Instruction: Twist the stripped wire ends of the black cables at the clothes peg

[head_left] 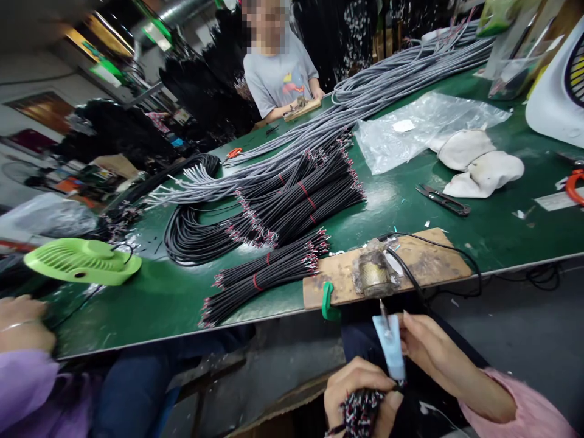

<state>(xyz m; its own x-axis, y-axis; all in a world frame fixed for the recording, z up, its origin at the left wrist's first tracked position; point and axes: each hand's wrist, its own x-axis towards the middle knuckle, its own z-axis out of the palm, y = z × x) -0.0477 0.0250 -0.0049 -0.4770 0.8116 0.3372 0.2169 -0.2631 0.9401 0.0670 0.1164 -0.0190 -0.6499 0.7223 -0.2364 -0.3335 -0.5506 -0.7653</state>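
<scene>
My left hand [354, 380] is closed around a bundle of thin black cables [362, 409], whose red and white stripped ends point up at me. Just above it, a light-blue tapered tube [390, 350] stands tilted, with a thin metal tip [383, 309] showing at its upper end. The fingers of my right hand [424, 344] are pinched at the tube's right side, partly hidden behind it. Both hands are below the table's front edge. Beyond them, a wooden board [429, 261] carries a round, crusted metal holder [375, 272] and a black cord.
Bundled black cables [260, 274] and long grey cables [292, 143] cover the green table [159, 316]. A green clamp [328, 301], snips [442, 199], white cloth [483, 164] and green fan [84, 260] are around. One person [280, 73] sits opposite; another's purple sleeve [27, 389] is at left.
</scene>
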